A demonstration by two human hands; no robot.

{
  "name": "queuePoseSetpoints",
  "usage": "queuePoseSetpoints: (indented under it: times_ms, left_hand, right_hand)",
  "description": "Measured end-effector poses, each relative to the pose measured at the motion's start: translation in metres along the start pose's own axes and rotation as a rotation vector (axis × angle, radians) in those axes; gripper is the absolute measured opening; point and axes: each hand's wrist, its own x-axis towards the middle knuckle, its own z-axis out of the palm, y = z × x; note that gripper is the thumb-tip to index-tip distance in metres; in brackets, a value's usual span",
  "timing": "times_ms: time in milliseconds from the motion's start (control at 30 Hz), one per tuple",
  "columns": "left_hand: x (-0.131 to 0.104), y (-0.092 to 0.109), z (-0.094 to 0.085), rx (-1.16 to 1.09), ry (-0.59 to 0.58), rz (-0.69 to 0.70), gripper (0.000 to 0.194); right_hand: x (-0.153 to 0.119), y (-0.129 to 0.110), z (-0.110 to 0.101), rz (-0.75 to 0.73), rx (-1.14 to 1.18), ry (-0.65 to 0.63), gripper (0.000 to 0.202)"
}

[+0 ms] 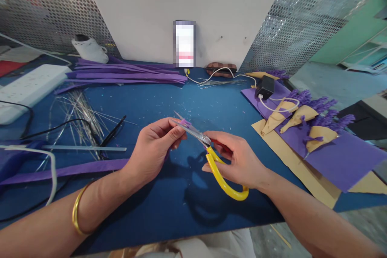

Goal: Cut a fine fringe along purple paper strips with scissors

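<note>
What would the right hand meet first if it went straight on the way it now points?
Probably the left hand, with its purple piece: the scissors held in the right hand point that way, though depth is unclear.

The left hand (154,143) and the blades of the scissors (204,138) hide much of the small purple piece (185,122), leaving its shape unclear, while the right hand (238,157) covers part of the handles. On the far side, the upright screen (184,43) is blurred beyond reading. The left edge crops the white power strip (33,88) and a dark blue object (10,165).
</note>
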Motion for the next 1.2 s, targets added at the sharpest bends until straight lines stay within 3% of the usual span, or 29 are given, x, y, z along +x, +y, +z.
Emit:
queuePoseSetpoints:
  times_ms: [733, 1200]
  left_hand:
    - [0.0, -0.0001, 0.0001, 0.029, -0.007, 0.04, 0.018]
    - [-0.0001, 0.0081, 0.0011, -0.037, -0.008, -0.033, 0.018]
  right_hand:
    - [0.0003, 0.0, 0.0001, -0.023, -0.038, 0.019, 0.05]
    - [0.0017, 0.0003, 0.0007, -0.01, -0.015, 0.023, 0.048]
